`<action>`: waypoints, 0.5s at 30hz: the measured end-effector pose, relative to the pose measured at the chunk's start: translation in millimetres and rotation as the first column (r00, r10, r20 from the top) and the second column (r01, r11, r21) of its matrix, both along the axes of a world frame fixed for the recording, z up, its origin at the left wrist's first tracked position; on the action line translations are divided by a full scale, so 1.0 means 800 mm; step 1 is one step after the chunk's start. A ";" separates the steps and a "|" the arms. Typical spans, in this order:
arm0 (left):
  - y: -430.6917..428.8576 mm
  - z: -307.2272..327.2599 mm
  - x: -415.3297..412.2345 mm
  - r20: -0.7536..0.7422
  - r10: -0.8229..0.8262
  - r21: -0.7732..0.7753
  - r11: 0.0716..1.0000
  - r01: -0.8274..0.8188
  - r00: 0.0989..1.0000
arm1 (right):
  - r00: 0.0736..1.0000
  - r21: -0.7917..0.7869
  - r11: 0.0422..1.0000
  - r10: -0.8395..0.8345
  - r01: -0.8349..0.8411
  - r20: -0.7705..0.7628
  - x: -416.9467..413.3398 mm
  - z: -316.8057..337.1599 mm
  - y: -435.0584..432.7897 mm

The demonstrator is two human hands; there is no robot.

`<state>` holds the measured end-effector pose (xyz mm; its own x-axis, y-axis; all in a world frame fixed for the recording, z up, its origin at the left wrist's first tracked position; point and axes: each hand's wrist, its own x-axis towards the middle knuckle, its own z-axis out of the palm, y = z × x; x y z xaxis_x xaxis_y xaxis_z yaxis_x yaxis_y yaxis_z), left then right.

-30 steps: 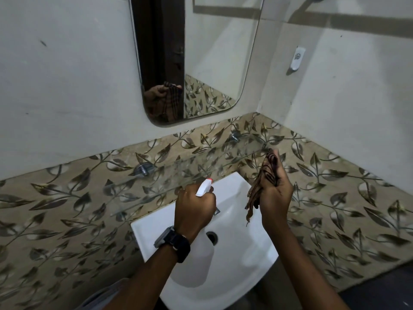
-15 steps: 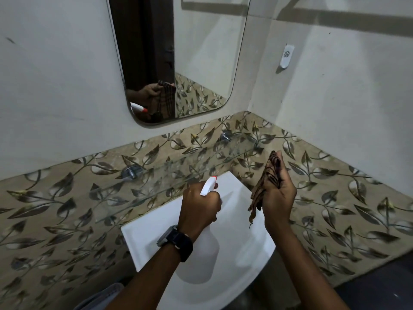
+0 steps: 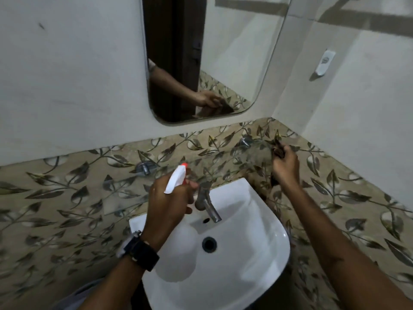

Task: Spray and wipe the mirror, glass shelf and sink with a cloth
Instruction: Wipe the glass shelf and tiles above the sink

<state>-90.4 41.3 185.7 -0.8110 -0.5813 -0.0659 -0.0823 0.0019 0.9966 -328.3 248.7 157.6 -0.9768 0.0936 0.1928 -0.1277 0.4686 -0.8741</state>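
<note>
We see our left hand [image 3: 167, 206], a black wristwatch [image 3: 143, 251] below it, curled round a white plastic spray bottle [image 3: 175, 181] with a red nozzle pointing toward twelve o'clock. Beside it the white ceramic sink [image 3: 245, 253] carries a steel tap [image 3: 206, 203]. The clear glass shelf [image 3: 228, 167] runs above, and the rounded wall mirror [image 3: 234, 52] hangs at twelve. At two o'clock our right hand [image 3: 287, 167] grips a dark brown cloth [image 3: 278, 149], seemingly against the shelf's right end.

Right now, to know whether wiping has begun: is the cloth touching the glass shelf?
Cannot tell. In the head view the right hand holds the cloth at the right end of the glass shelf, but the clear edge is lost against the tiles.
</note>
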 end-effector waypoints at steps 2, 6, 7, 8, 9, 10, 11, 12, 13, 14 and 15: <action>-0.017 0.005 0.003 -0.004 0.064 0.028 0.998 -0.064 0.998 | 0.998 0.144 0.988 0.057 -0.054 -0.018 -0.038 0.013 -0.015; -0.044 0.010 0.013 0.011 0.165 0.061 0.984 -0.165 0.986 | 0.983 0.406 0.900 0.184 -0.161 -0.018 -0.091 0.008 -0.032; -0.048 0.011 0.016 0.017 0.179 0.057 0.982 -0.179 0.984 | 0.974 0.465 0.861 0.225 -0.207 0.016 -0.098 0.003 -0.035; -0.052 0.011 0.019 0.024 0.190 0.054 0.980 -0.191 0.981 | 0.964 0.521 0.815 0.258 -0.255 0.067 -0.103 -0.004 -0.038; -0.055 0.010 0.021 0.030 0.203 0.049 0.978 -0.204 0.979 | 0.956 0.568 0.772 0.271 -0.285 0.112 -0.105 -0.012 -0.042; -0.057 0.009 0.022 0.033 0.216 0.046 0.975 -0.218 0.976 | 0.954 0.604 0.741 0.268 -0.293 0.134 -0.106 -0.018 -0.043; -0.058 0.007 0.023 0.034 0.232 0.044 0.971 -0.233 0.972 | 0.956 0.627 0.726 0.266 -0.281 0.120 -0.105 -0.024 -0.046; -0.060 0.006 0.023 0.036 0.245 0.043 0.968 -0.246 0.969 | 0.961 0.641 0.723 0.262 -0.258 0.090 -0.104 -0.029 -0.047; -0.060 0.005 0.024 0.036 0.255 0.045 0.966 -0.256 0.966 | 0.965 0.642 0.729 0.255 -0.237 0.066 -0.104 -0.033 -0.047; -0.061 0.004 0.024 0.036 0.263 0.047 0.963 -0.264 0.964 | 0.968 0.637 0.738 0.243 -0.224 0.058 -0.100 -0.033 -0.049; -0.061 0.004 0.024 0.037 0.267 0.048 0.962 -0.268 0.963 | 0.972 0.626 0.749 0.220 -0.219 0.077 -0.097 -0.035 -0.052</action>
<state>-71.5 -7.8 188.7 -0.6237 -0.7718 -0.1237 -0.1027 -0.0760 0.9918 -405.9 207.2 129.8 -0.9550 -0.2652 0.1328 -0.2964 0.8695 -0.3951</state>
